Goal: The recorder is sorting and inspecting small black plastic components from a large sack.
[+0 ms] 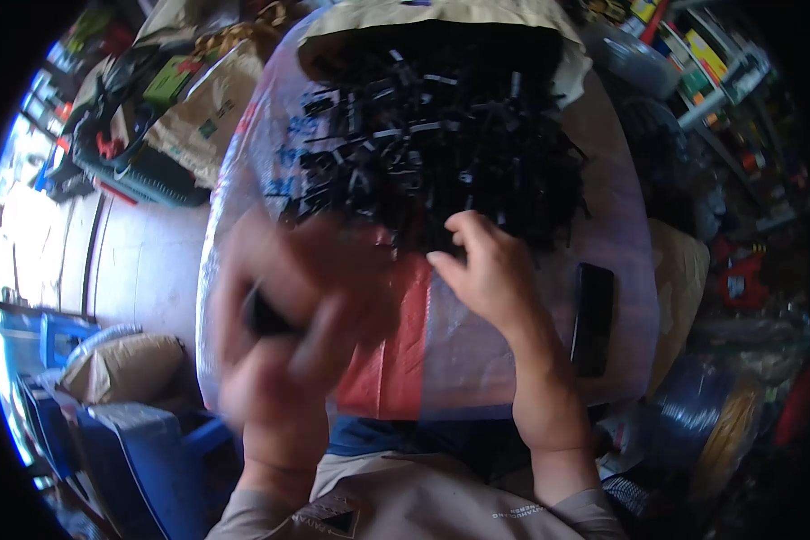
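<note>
A large heap of small black pieces (423,153), which look like plastic parts with shiny edges, spreads out from the mouth of a brown paper sack (441,20). It lies on a stuffed woven bag (477,360), whitish with a red stripe. My right hand (490,270) is at the heap's near edge, its fingers loosely curled and the thumb apart from them; nothing shows between them. To its left, my left hand (306,306) is smeared by motion above the bag. A dark patch shows by its palm, too blurred to name.
A black phone (593,319) lies on the bag's right side. Blue plastic stools (144,459) and a tan sack (121,367) stand at the lower left. A grey-green bin (139,166) is at the upper left. Cluttered shelves (720,81) line the right.
</note>
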A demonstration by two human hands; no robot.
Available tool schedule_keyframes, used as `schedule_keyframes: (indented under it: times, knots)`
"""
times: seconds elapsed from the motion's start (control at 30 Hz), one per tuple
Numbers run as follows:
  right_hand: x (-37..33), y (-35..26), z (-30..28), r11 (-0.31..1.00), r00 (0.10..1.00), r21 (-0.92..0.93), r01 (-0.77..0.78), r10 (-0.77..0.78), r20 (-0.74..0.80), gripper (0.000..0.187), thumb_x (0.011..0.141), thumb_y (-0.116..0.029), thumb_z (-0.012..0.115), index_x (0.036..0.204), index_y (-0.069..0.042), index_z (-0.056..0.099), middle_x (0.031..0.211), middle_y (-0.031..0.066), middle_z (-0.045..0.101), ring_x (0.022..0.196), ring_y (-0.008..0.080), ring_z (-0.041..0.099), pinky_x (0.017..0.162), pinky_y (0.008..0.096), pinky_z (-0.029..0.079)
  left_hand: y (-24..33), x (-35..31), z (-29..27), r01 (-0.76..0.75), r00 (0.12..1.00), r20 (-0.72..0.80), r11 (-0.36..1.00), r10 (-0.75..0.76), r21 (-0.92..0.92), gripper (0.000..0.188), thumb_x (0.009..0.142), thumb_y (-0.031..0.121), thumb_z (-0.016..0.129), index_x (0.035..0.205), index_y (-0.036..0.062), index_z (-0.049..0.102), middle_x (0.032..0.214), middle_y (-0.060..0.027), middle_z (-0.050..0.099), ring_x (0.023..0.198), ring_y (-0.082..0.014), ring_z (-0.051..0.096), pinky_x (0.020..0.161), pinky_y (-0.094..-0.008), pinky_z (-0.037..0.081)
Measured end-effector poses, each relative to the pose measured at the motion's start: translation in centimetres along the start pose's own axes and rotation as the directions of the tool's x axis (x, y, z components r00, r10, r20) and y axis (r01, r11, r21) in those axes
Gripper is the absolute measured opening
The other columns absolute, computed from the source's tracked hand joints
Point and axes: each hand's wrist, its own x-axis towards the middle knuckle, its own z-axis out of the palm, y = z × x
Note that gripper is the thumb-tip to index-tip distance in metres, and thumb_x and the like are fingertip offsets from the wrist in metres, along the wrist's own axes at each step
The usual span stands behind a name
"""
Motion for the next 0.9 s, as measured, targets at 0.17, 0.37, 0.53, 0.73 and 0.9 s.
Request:
schedule_keyframes:
  times: [0.17,0.37,0.53,0.73,0.9]
  knots:
    - [0.6,-2.2,1.7,0.995,0.997,-0.071,0.072,-0.074,-0.027,0.026,0.072,-0.008,0.069,0.095,-0.006,0.057,0.085,0.0101,0.063,0.073,0.0285,0.065,0.059,0.0389,0.051,0.7,-1.8,6.8,-0.231,0.724,0.214,0.522,0.656,-0.821,0.010,0.093,0.015,0.060,0.097,0.0087,0.067,0.099,-0.0013,0.065,0.083,-0.0132,0.056,0.065,-0.0284,0.044]
    - [-0.3,-1.4,-0.2,0.972,0.995,0.230,0.036,-0.013,-0.098,0.024,0.077,-0.002,0.067,0.099,0.000,0.061,0.089,0.0119,0.059,0.072,0.0251,0.064,0.061,0.0335,0.053,7.4,-12.2,7.3,0.086,0.961,-0.264,0.996,-0.079,0.018,0.014,0.093,0.014,0.058,0.079,0.0142,0.056,0.072,0.0016,0.052,0.062,-0.0128,0.046,0.056,-0.0242,0.035]
    - [0.4,-1.9,-0.8,0.906,0.990,0.423,0.017,0.043,-0.132,0.023,0.081,0.001,0.066,0.103,0.000,0.059,0.092,0.0089,0.060,0.069,0.0137,0.060,0.058,0.0243,0.050,3.5,-8.0,8.1,-0.304,0.875,0.123,0.731,0.467,-0.611,0.006,0.092,0.016,0.062,0.093,0.0101,0.063,0.083,-0.0036,0.062,0.074,-0.0149,0.058,0.060,-0.0235,0.042]
    - [1.4,-0.6,-2.5,0.546,0.979,0.832,-0.096,0.201,-0.019,0.013,0.092,-0.006,0.064,0.103,0.000,0.063,0.087,0.0003,0.062,0.070,0.0052,0.056,0.066,0.0203,0.048,5.0,-3.7,3.8,-0.502,0.587,0.569,0.810,0.576,-0.303,0.007,0.090,0.008,0.055,0.084,0.0062,0.059,0.086,-0.0095,0.065,0.068,-0.0193,0.057,0.057,-0.0311,0.042]
    - [1.8,-0.4,-3.3,0.158,0.969,0.985,-0.067,0.245,0.026,0.009,0.092,-0.009,0.065,0.097,-0.002,0.063,0.090,0.0052,0.065,0.069,0.0080,0.058,0.064,0.0223,0.049,0.0,-0.6,0.7,-0.391,0.918,0.311,0.703,0.247,0.595,0.012,0.076,0.008,0.069,0.082,-0.0001,0.062,0.076,-0.0054,0.062,0.064,-0.0142,0.060,0.059,-0.0246,0.045]
